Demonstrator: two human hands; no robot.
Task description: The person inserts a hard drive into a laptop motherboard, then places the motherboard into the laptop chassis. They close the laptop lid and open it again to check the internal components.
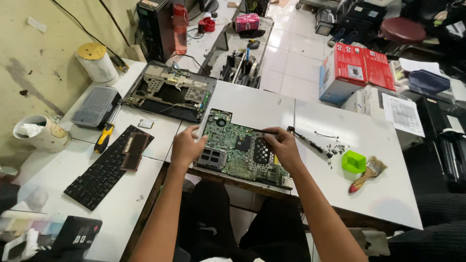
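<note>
Matt green circuit board, smooth white table.
</note>
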